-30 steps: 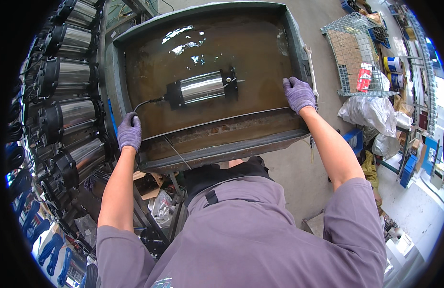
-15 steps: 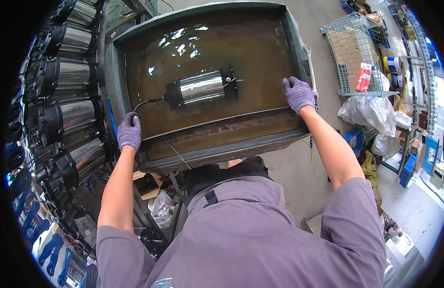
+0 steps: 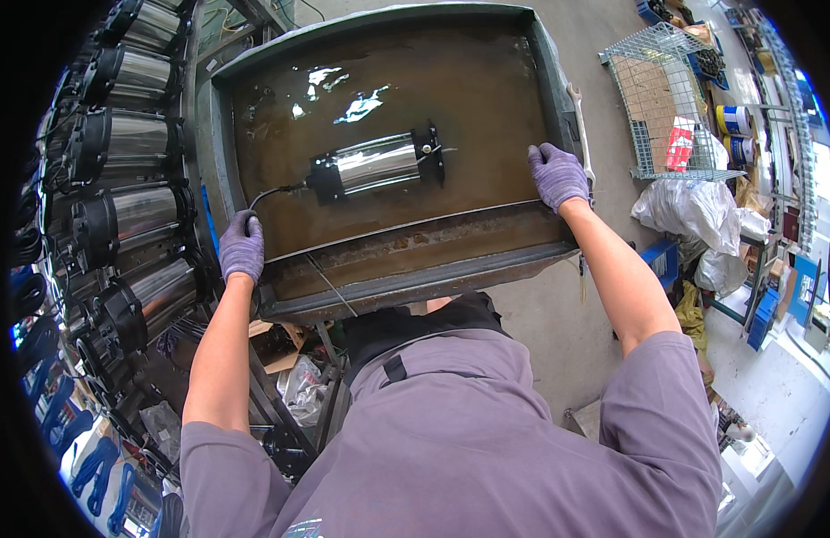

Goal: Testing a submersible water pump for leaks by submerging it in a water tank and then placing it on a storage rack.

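A dark metal tank (image 3: 548, 81) full of murky brown water stands in front of me. In the water lies a shiny steel motor-like cylinder (image 3: 377, 164) with black ends, tilted slightly up to the right. From its left end a black cable (image 3: 273, 191) runs to the tank's left side, beside my fingers. My left hand (image 3: 243, 247), in a purple knit glove, is closed over the left rim. Gloved the same way, my right hand (image 3: 559, 177) curls over the right rim, its fingertips on the inner side. A straight bar edge (image 3: 406, 224) crosses the tank's near part.
An open-ended wrench (image 3: 582, 134) lies along the right rim. At left, a rack holds several similar steel cylinders (image 3: 144, 143). A wire basket (image 3: 657, 103), plastic bags (image 3: 693, 211) and a blue bin (image 3: 661, 262) are to the right. Thin rod (image 3: 332, 285) lies across the near ledge.
Bright reflections on the water have shifted and changed shape, so the surface is moving. Both hands and the steel cylinder stay in place.
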